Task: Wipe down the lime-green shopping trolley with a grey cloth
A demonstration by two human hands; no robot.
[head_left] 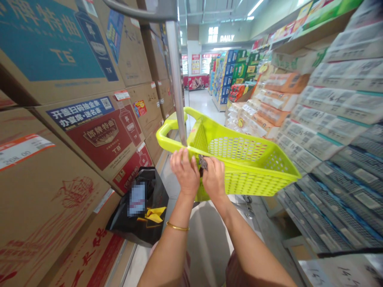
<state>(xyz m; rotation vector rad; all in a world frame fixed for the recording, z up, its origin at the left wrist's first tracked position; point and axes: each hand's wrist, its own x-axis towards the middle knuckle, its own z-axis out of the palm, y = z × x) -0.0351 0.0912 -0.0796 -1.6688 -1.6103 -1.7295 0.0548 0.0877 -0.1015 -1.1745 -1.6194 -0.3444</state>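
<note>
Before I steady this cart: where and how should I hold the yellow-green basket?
Likely the rounded loop at the left end of the yellow-green basket, approached from the left with the left hand. It juts out and its opening leaves finger room; the metal pole rises close by.

Count taken on the aisle floor. Hands: two, one left hand point(184, 169) and one right hand point(214, 175), both the same person's. Gold bangles: one bangle point(177, 227). Yellow-green baskets: one basket point(248, 182). Metal poles: one pole point(176, 79). Dark grey handles: one handle point(161, 12). Small dark pieces between the hands: one dark piece point(203, 162). Black bags: one bag point(119, 219). Cartons marked T6: one T6 carton point(54, 36). QR codes: one QR code point(105, 103). Hanging words reading DAILY: one sign point(227, 38). Stacked packs point(338, 101) at the right: many, overlapping, exact number not determinable.
</note>
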